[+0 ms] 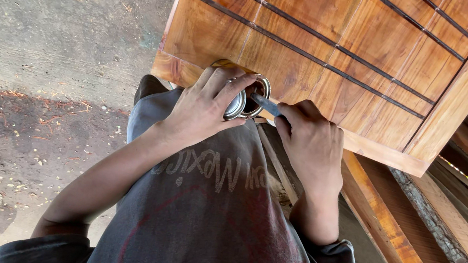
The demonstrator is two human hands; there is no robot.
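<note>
1. A person's left hand grips a small metal tin from above, fingers curled over its rim, and holds it against the lower edge of a varnished wooden panel.

2. The right hand is clenched around a flat metal blade, whose tip sits at the tin's rim; the handle is hidden inside the fist.

3. Judged from this grip, the step goes well if the left hand pins the tin firmly against the wood, so that it cannot roll, while the blade works in short, shallow levers around the rim rather than one hard pry, which could slip toward the steadying fingers or tip the contents onto the person's grey shirt.

4. The tin sits between the two hands, touching the panel's edge, just above the person's chest.

5. The panel is glossy, orange-brown and crossed by dark, narrow grooves, with a paler frame along its right side.

6. To the right lie stacked boards, one with rough bark left on its edge.

7. To the left stretches a bare dirt floor, littered with wood shavings and small debris, half in sun and half in shade.
</note>
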